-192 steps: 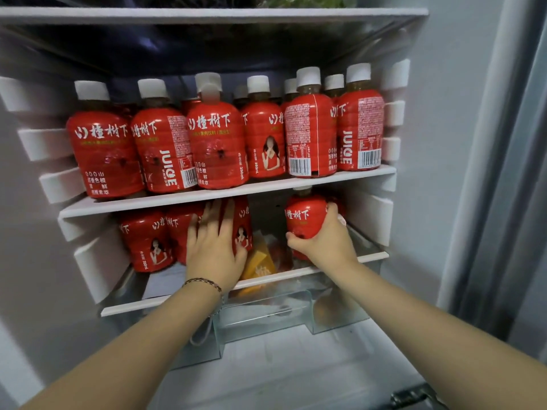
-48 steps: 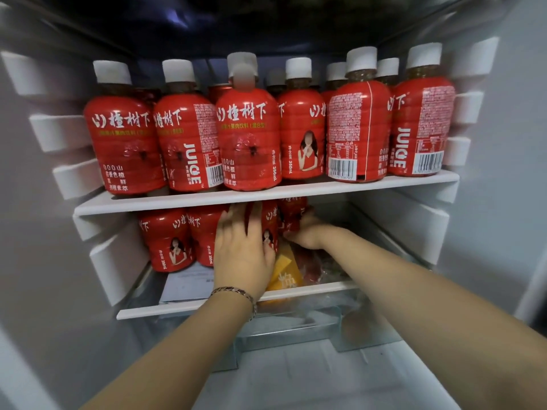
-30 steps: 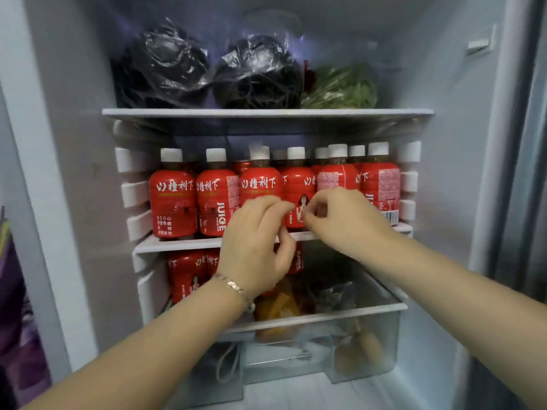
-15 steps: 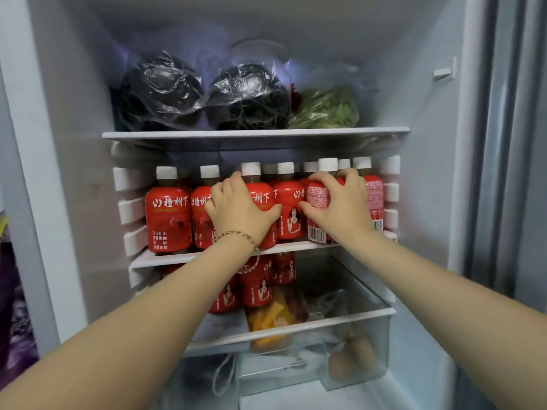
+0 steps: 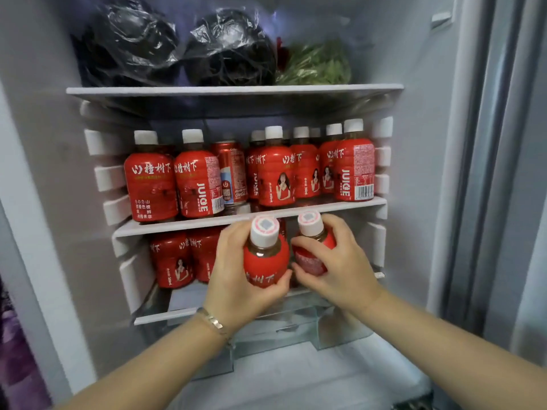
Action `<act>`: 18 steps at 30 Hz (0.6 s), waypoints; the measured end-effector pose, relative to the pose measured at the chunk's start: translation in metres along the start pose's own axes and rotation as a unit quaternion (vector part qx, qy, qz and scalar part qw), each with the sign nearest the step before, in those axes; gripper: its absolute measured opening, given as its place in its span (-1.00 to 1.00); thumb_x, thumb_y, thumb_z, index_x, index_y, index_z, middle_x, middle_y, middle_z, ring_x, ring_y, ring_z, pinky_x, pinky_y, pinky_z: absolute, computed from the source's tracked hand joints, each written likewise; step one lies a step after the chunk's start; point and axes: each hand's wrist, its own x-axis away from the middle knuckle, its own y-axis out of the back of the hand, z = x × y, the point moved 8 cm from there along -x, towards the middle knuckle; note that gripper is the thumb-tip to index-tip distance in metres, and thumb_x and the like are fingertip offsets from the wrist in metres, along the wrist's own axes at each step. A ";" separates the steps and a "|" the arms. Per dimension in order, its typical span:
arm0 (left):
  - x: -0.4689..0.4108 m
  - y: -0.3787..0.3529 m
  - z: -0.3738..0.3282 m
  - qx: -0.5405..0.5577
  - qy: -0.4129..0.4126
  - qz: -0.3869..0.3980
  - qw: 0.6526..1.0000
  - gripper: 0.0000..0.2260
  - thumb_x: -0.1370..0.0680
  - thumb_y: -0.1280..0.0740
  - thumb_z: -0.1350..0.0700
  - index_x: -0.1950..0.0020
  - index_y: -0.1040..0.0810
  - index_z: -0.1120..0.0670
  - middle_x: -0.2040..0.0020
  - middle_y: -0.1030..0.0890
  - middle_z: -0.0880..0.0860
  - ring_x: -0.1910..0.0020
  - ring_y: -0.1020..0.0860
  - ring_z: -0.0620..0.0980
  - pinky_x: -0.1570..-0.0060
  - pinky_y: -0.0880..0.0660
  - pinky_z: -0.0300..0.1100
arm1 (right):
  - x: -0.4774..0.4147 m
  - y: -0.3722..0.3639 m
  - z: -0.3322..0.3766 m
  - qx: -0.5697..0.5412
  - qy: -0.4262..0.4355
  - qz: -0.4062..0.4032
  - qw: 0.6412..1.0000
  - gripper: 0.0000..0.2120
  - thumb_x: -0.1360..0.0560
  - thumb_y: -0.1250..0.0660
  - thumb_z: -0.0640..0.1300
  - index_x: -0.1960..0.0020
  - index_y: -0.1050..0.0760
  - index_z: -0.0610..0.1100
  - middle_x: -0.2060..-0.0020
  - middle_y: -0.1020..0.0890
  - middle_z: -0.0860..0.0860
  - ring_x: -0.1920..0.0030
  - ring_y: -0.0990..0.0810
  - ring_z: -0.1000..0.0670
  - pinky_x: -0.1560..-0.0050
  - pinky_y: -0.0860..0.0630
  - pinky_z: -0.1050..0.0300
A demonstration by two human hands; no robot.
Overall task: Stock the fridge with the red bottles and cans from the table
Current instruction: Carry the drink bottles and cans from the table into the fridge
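Note:
I face an open fridge. My left hand grips a red juice bottle with a white cap, held in front of the lower shelf. Beside it, my right hand grips a second red bottle. Both bottles tilt their caps toward me. On the middle shelf stand several red bottles and a red cola can in the gap left of centre. More red bottles stand on the lower shelf at the left, partly hidden by my hands.
The top shelf holds two black plastic bags and leafy greens. A clear drawer sits under the lower shelf. The fridge door edge runs down the right. White rail ribs line both inner walls.
Half a second ago both hands lay on bottles in the middle shelf's front row. Now each hand holds one bottle, pulled out and lowered before the lower shelf, uncovering the cola can.

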 end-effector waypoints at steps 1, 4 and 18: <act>0.010 -0.004 0.011 -0.006 0.033 0.008 0.999 -0.39 -0.27 -0.46 0.03 -0.23 -0.33 0.13 -0.11 -0.40 0.00 -0.14 -0.33 -0.30 -0.24 -0.20 -0.50 | 0.007 -0.007 -0.007 0.003 -0.024 0.016 1.000 -0.65 -0.32 -0.34 0.07 -0.09 -0.44 0.06 -0.15 -0.40 -0.11 -0.13 -0.48 -0.17 -0.06 -0.57 0.01; 0.031 -0.009 0.047 -0.011 0.178 -0.006 0.984 -0.32 -0.22 -0.59 0.22 -0.25 -0.38 0.15 -0.10 -0.38 0.01 -0.03 -0.29 -0.44 -0.11 -0.17 -0.66 | 0.018 -0.016 -0.036 -0.044 -0.167 0.022 0.985 -0.66 -0.33 -0.44 -0.01 -0.10 -0.53 0.01 -0.19 -0.39 -0.09 -0.16 -0.48 -0.17 -0.09 -0.55 -0.01; 0.038 -0.026 0.076 0.000 0.275 -0.005 0.961 -0.28 -0.29 -0.55 0.17 -0.36 -0.28 0.01 -0.17 -0.34 -0.12 -0.08 -0.30 -0.30 0.05 -0.24 -0.69 | 0.035 -0.097 -0.066 -0.110 -0.323 0.162 0.926 -0.32 -0.55 -0.23 0.06 -0.53 0.06 -0.03 -0.48 -0.17 -0.11 -0.30 -0.44 -0.18 -0.23 -0.46 -0.11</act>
